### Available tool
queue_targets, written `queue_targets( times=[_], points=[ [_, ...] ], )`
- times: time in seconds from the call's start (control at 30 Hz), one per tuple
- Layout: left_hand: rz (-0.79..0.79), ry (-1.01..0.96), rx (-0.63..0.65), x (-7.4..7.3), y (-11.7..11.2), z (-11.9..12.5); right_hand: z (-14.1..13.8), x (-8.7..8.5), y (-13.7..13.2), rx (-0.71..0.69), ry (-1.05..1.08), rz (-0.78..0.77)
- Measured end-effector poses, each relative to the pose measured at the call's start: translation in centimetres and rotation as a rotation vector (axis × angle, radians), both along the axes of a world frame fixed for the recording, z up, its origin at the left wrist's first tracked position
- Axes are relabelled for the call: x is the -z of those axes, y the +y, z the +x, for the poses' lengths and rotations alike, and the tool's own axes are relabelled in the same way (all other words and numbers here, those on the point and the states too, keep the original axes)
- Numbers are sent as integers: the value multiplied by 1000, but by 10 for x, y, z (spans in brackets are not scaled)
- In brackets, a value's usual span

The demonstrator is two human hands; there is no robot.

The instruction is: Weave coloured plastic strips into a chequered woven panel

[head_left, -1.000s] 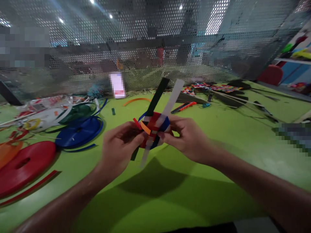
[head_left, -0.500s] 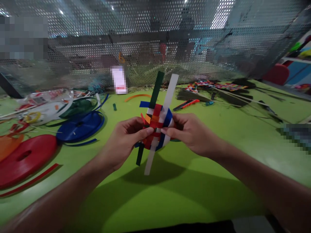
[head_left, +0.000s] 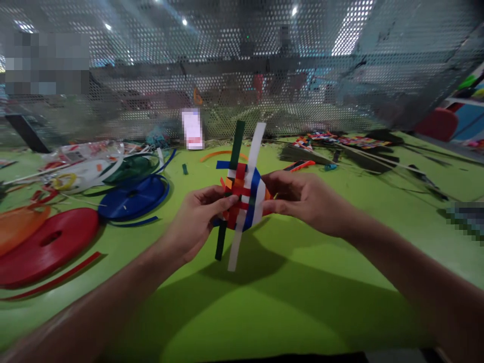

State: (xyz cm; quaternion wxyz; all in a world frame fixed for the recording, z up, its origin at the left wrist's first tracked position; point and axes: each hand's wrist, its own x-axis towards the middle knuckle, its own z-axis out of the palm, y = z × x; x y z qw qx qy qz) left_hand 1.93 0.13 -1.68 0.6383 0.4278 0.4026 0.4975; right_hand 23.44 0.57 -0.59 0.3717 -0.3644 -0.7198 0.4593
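Green table [head_left: 321,287] before a mesh screen [head_left: 234,65]: above it, the left hand [head_left: 198,217] pinches the left side of a weave [head_left: 247,196]; the right hand [head_left: 306,201], half-curled, grips its right edge. Its middle looks interlaced; green ends [head_left: 237,143] and white ends [head_left: 257,143] jut free, seemingly untucked.

Near tabletop [head_left: 257,317]: passable on near side of woven piece [head_left: 249,194]; white strip [head_left: 234,249] intrudes.
Left flank: obstructed — red coil [head_left: 77,239], blue coil [head_left: 121,204].
Far side: perforated panel [head_left: 227,60] bars reach.
Right of right hand [head_left: 308,201]: passable up to pixelated object [head_left: 468,219].
Right rear: cutter [head_left: 302,165] and dark strips [head_left: 365,159] obstruct — gaps among the strips appear narrow, view dim.
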Motion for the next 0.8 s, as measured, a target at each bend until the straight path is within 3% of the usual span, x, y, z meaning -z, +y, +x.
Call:
queue_targets(
  times=[0.13,0.37,0.47,0.57,0.7,0.8],
  points=[
    [-11,-6,-51,0,3,-4,13,-6,4,20,-237,98],
    [-82,-6,-44,-3,6,-7,13,-8,3,126,-297,233],
    [-95,-3,-39,-3,6,-8,15,-10,4,90,-321,292],
    [-98,-22,-32,-2,6,-8,17,-9,3,49,-286,254],
    [-74,-2,-49,-1,6,-8,13,-7,0,115,-132,98],
    [-29,13,-83,0,6,-7,10,-8,-2,161,-118,84]
  ],
)
